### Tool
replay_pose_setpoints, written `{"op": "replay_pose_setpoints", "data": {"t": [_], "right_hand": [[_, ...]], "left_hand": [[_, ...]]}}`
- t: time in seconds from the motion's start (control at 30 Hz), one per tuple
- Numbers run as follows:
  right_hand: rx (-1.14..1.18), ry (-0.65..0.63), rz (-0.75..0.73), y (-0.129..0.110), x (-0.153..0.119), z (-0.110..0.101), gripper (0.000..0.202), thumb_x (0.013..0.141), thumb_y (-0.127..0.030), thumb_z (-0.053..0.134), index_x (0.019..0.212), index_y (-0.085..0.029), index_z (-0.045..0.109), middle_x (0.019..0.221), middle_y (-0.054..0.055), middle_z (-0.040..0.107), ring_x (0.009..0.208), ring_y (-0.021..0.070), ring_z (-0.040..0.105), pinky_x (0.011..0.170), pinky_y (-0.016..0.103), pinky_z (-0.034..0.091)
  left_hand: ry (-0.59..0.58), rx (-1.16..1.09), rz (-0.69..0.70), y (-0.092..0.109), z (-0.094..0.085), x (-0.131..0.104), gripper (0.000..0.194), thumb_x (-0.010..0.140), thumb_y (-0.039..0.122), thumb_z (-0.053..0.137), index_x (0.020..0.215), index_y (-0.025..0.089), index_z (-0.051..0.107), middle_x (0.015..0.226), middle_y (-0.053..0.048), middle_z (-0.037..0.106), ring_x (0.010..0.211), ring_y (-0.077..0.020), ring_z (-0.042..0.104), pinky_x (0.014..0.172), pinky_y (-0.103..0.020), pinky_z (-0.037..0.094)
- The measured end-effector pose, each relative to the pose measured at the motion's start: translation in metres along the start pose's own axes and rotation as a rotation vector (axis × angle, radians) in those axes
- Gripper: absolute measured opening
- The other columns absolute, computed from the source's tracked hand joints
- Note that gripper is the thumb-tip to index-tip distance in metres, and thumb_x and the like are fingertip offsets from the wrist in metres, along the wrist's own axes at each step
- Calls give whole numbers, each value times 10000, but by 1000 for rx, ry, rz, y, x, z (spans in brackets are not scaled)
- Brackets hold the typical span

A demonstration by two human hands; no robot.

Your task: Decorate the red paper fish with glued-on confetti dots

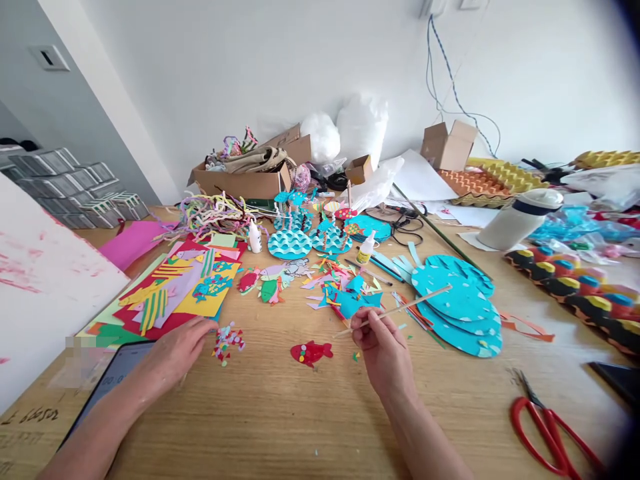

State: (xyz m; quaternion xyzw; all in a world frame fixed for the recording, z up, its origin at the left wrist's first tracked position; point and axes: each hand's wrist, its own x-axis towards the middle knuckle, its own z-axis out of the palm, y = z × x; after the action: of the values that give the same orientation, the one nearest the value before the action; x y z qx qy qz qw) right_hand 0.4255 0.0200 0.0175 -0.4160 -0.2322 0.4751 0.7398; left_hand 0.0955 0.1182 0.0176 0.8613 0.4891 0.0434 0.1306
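At your left, a dark phone with a lit screen (107, 380) lies partly under your left forearm on the wooden tabletop (260, 427); beyond it is a stack of coloured paper sheets (203, 309) bearing cut striped and spotted shapes.

Your left hand (173, 350) reaches in low from the left, back upward and fingers lightly bent, the fingertips between the stack's edge and a small pile of multicoloured paper bits (229, 343); you show nothing in its grip, though I cannot tell whether the fingertips pinch a bit.

Farther back stand a white bottle (255, 239) and a pair of upright models on blue wavy bases (290, 245), which look assembled; in front of them lies a group of decorated paper fish (269, 290).

Nearer you, between your hands, a red paper fish (317, 352) lies flat, head to the left; a few yellow, green and pale pieces sit at its head end, while the rest of its body and its tail look plain, so its decoration seems only partly done.

Your right hand (387, 353) comes up from the lower right, wrist raised a little, thumb and fingers closed around a thin pale wooden stick (423, 300); its lower tip points left, near the fish's tail but apart from it; farther right lie overlapping blue paper ovals (457, 300), then red-handled scissors (547, 427).
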Motion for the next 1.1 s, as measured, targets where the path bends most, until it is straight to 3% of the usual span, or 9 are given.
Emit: {"op": "replay_pose_setpoints", "data": {"t": [0.17,0.4,0.7,0.93,1.1], "right_hand": [[-26,1,-7,1,1,1,182,727,-343,631,690,-165,629,632,16,562,513,93,432,450,207,314],[-55,5,-17,-1,1,-1,184,719,-346,640,682,-165,639,641,25,553,531,108,434,456,223,317],[-61,-13,-21,-1,0,-1,179,736,-340,628,689,-167,634,647,19,551,535,99,436,456,216,316],[-77,-9,-31,-3,-1,1,188,727,-353,631,679,-172,631,643,18,550,529,104,432,460,220,312],[-83,-8,-34,-3,-1,1,182,721,-352,634,681,-175,630,635,18,551,526,108,434,457,218,313]], "left_hand": [[-71,36,-48,-2,-4,-4,324,745,173,376,960,210,616,1055,-52,633,1090,-226,511,908,-335,396],[-155,5,-46,15,-8,9,322,725,47,440,958,198,605,987,-48,628,953,-189,566,832,-288,410],[-191,74,-32,30,-3,20,339,746,86,537,1070,184,556,1068,-72,566,1001,-207,523,845,-296,389],[-221,38,57,38,1,23,219,763,96,525,949,204,567,1004,-33,591,956,-181,542,808,-277,387],[-207,78,39,31,6,26,206,747,82,521,914,195,563,975,-40,590,928,-185,542,786,-282,384]]}}
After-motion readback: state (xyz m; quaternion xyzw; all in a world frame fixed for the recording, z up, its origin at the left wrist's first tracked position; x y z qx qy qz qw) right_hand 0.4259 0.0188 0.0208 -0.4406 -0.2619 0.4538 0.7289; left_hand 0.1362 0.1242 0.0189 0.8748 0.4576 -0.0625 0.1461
